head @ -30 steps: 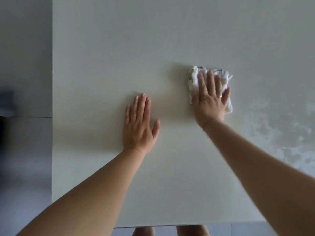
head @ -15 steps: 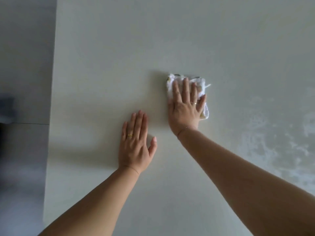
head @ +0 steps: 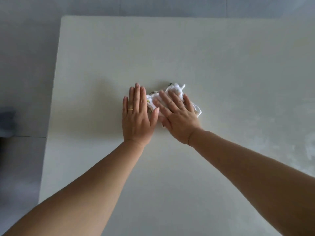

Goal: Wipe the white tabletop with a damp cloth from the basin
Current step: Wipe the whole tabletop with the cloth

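The white tabletop [head: 204,57] fills most of the head view. A small white cloth [head: 175,90] with a printed pattern lies bunched near the table's middle. My right hand [head: 179,116] presses flat on top of it, fingers spread and angled to the upper left. My left hand [head: 137,116] lies flat on the table right beside it, fingers together; its thumb and index side touch the cloth's left edge. Both hands wear a ring. The basin is out of view.
Wet, patchy streaks [head: 289,142] mark the tabletop at the right. The table's left edge [head: 51,116] and far edge [head: 170,16] border a grey floor [head: 25,65]. A dark blurred object [head: 6,121] sits at the far left.
My right hand has slid the cloth leftward across the table until it meets my left hand. The view has tilted up, so the table's far edge now shows.
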Tool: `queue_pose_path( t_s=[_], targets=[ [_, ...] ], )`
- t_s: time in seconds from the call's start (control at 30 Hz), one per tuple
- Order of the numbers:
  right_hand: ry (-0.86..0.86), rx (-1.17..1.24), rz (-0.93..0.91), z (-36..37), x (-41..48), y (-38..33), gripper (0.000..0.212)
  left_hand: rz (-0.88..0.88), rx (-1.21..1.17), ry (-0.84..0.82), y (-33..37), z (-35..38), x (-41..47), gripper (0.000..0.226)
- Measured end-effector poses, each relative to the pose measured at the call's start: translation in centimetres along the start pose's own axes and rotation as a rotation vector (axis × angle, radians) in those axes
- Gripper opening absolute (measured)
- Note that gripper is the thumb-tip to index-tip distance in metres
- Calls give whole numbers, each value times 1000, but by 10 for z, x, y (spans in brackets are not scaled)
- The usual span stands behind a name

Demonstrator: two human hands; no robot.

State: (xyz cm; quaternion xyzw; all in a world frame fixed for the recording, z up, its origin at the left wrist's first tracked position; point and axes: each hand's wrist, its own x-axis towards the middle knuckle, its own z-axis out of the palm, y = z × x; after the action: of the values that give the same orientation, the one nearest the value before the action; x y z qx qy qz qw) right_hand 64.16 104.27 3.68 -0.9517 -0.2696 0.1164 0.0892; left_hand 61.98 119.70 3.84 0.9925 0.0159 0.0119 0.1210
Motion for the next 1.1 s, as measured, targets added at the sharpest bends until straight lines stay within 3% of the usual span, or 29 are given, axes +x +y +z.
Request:
queue_pose_path(
  t_s=[0.07,0.17,0.23,0.3,0.37,0.43,0.47,0.5,0.6,0.67,0.73,0.83,0.9,1.0,1.03,1.1],
  targets=[
    [1,-76,-31,-10,9,46,56,-6,34,-47,-3,5,17,72],
    [101,82,454,-20,26,85,55,-26,65,-95,-8,13,23,78],
    [168,168,666,-16,41,60,54,-34,78,-86,-8,16,24,78],
    [152,174,562,-6,48,14,54,-44,73,-93,-6,16,23,76],
    [75,129,265,-1,45,-13,54,-59,77,-88,-4,13,24,71],
    [42,38,54,-7,47,9,53,-50,78,-91,-4,11,24,69],
    [47,-3,43,-10,52,28,53,-41,72,-96,-4,11,23,69],
    [69,-9,109,-14,57,44,53,-36,68,-96,-5,11,23,70],
    [162,169,550,-16,78,46,52,-58,65,-89,-5,11,24,70],
    [170,220,627,-10,90,5,54,-63,73,-109,-4,11,24,71],
    [90,192,382,-5,91,-23,55,-42,94,-130,-4,9,24,72],
    [21,16,-8,-15,92,13,58,-49,60,-107,-4,8,24,70],
    [49,-42,82,-22,104,54,58,-58,33,-92,-4,9,24,70],
    [149,145,596,-31,130,72,54,-56,30,-95,-5,10,24,71],
    [175,169,686,-29,138,56,55,-58,29,-95,-5,11,25,71],
    [157,171,571,-19,144,12,57,-65,30,-100,-5,10,24,71]
  ],
)
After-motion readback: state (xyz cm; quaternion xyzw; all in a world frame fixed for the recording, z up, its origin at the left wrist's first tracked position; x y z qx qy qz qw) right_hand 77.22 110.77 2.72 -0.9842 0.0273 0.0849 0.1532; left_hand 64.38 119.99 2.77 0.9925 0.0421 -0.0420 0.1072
